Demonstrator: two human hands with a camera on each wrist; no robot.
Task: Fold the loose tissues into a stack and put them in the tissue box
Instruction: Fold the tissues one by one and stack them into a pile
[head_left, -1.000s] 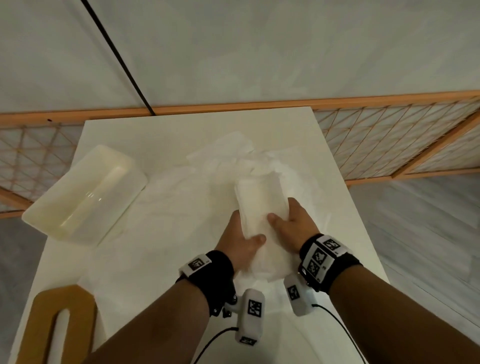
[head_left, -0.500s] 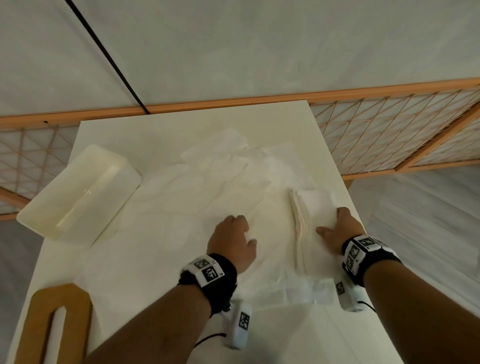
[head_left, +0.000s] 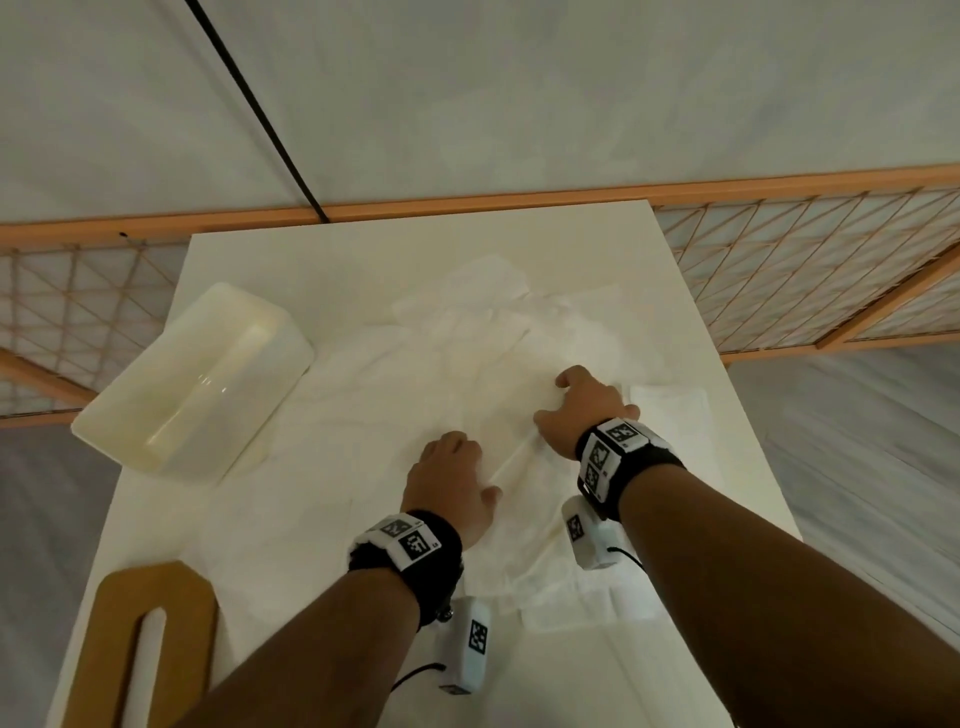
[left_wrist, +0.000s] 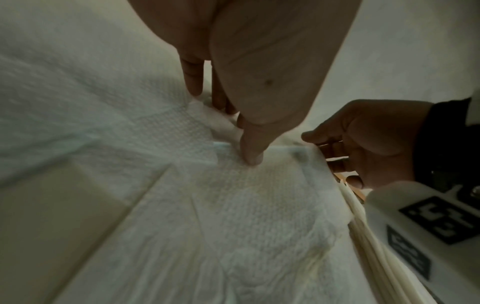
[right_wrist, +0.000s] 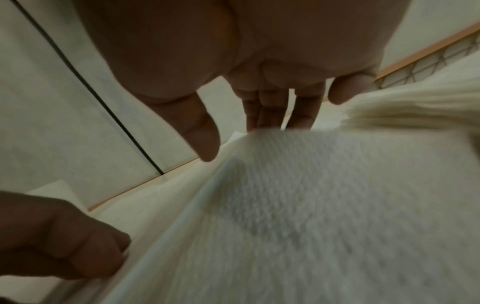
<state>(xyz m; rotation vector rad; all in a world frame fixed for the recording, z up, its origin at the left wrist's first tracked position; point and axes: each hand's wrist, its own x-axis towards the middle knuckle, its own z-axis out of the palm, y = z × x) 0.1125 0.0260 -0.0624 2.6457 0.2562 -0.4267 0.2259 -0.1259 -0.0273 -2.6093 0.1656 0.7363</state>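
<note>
Several loose white tissues (head_left: 415, 395) lie spread over the middle of the white table (head_left: 322, 270). A folded stack of tissues (head_left: 670, 415) rests near the table's right edge, just right of my right hand (head_left: 582, 410). The same stack's layered edges (right_wrist: 415, 111) show in the right wrist view. My right hand holds the raised edge of a loose tissue (right_wrist: 298, 185), fingers behind it and thumb in front. My left hand (head_left: 452, 478) presses a tissue (left_wrist: 233, 205) flat with thumb and fingertips. The open cream tissue box (head_left: 192, 379) lies at the left.
A wooden lid with a slot (head_left: 150, 644) lies at the table's near left corner. A wooden lattice rail (head_left: 831, 270) runs behind and to the right of the table. The floor drops away past the right edge, close to the stack.
Both hands held the folded stack a second ago. My right hand set it down by the right edge, then came back to the loose tissue. My left hand went to pressing that tissue.
</note>
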